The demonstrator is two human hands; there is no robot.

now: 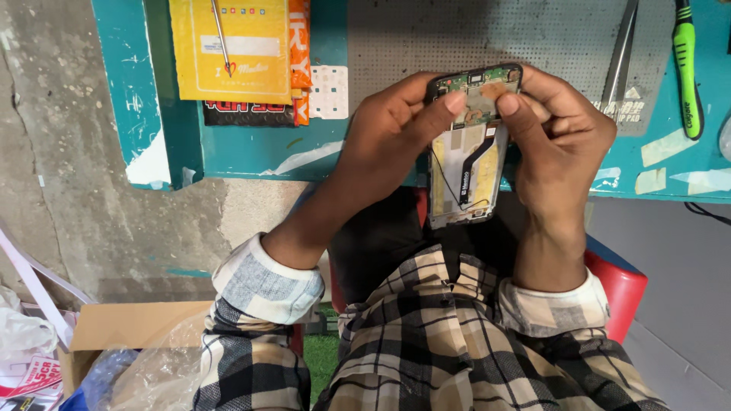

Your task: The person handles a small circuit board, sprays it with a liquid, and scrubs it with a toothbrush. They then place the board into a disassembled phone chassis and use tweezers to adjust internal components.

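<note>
An opened smartphone point(466, 164) with its back cover off shows a green circuit board at the top, a yellowish battery and a black flex cable. My left hand point(388, 137) grips its left side, thumb pressed on the board area. My right hand point(560, 129) holds its right side, thumb also on the upper board. The phone is held upright over the front edge of the teal workbench point(251, 148), above my lap.
A grey perforated work mat point(457, 34) lies on the bench. Metal tweezers point(620, 53) and a green-handled tool point(687, 68) rest at the right. A yellow packet point(232, 49) with a thin metal tool point(221, 34) sits at the left. A red stool point(620, 281), cardboard box point(122, 323) and plastic bags lie below.
</note>
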